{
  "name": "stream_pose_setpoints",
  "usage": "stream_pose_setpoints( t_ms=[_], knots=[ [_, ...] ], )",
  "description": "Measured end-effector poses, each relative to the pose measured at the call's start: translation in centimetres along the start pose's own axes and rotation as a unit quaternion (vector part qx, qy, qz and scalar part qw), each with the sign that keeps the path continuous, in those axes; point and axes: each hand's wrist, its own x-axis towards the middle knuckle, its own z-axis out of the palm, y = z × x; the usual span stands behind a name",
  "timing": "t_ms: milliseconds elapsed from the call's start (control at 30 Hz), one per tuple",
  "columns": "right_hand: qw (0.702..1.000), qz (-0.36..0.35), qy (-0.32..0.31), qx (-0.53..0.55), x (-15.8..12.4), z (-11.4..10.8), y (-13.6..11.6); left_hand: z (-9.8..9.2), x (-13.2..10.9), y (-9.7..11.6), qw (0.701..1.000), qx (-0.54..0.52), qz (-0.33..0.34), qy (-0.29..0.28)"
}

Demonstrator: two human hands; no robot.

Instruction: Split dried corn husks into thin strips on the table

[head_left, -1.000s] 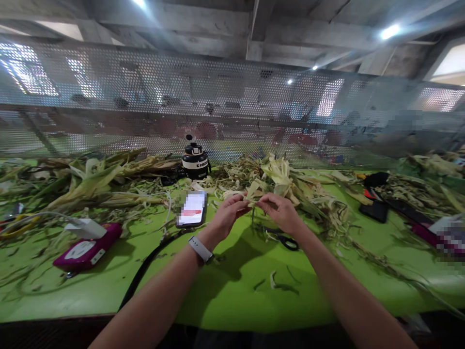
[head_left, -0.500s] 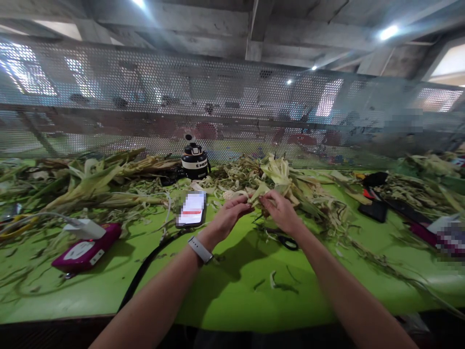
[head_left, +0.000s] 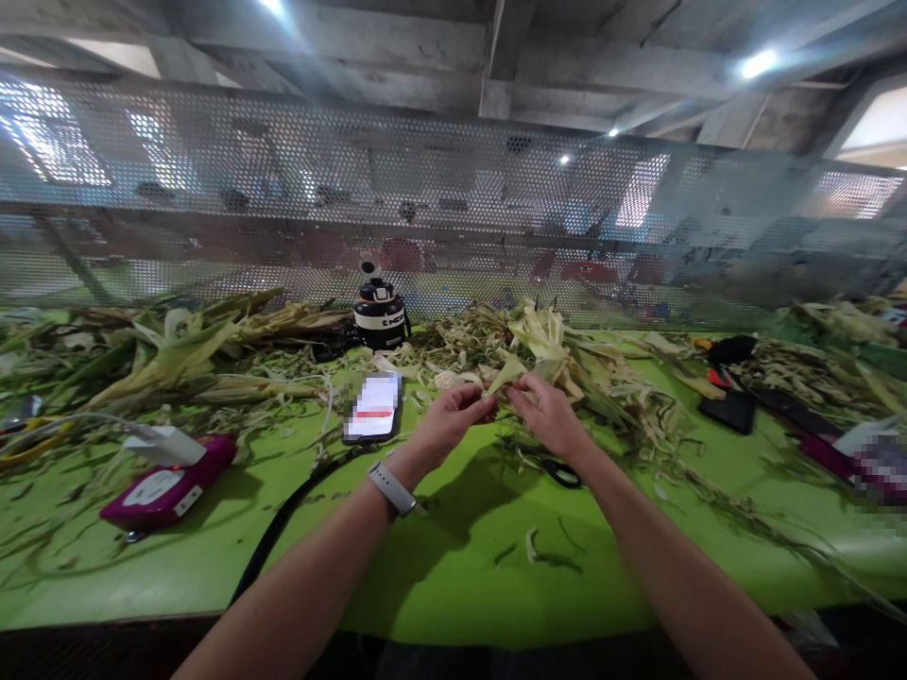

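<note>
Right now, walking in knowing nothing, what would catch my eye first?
Probably the bright green table, strewn with dry, husk-like leaves. At the middle, the person's right grip seems to pinch a pale leaf, with the left grip close beside it. Next might come the magenta power block at the left and the black-and-white bottle near the back.
</note>
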Motion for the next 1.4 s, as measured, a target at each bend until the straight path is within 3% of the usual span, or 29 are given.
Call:
stream_pose_setpoints(
  t_ms=[133,333,500,800,933,1133,1267,1400],
  knots=[
    [0.999,0.026,0.019,0.027,0.1,0.2,0.4,-0.2,0.2,-0.1,0.999,0.015,0.018,0.033],
    [0.995,0.061,0.054,0.058,0.0,0.5,1.1,-0.8,0.5,-0.3,0.991,-0.011,0.04,0.131],
    [0.992,0.063,0.104,0.02,-0.2,0.5,0.8,-1.0,0.6,-0.3,0.988,-0.041,0.033,0.147],
    [0.978,-0.028,0.153,-0.137,-0.6,0.5,-0.6,-0.9,0.6,-0.2,0.987,-0.036,0.024,0.158],
    [0.976,-0.055,0.116,-0.174,-0.9,0.6,-1.0,-1.0,0.6,-0.4,0.986,-0.023,0.023,0.163],
    [0.979,-0.109,-0.008,-0.17,-0.8,0.8,0.0,-2.0,1.0,-1.2,0.976,0.13,0.059,0.167],
    [0.965,-0.196,0.032,-0.173,-0.6,0.6,0.1,-2.3,1.1,-0.9,0.939,0.3,0.08,0.151],
    [0.954,-0.231,0.088,-0.17,-0.5,0.8,0.1,-1.6,0.6,-0.2,0.915,0.385,0.093,0.071]
  ],
)
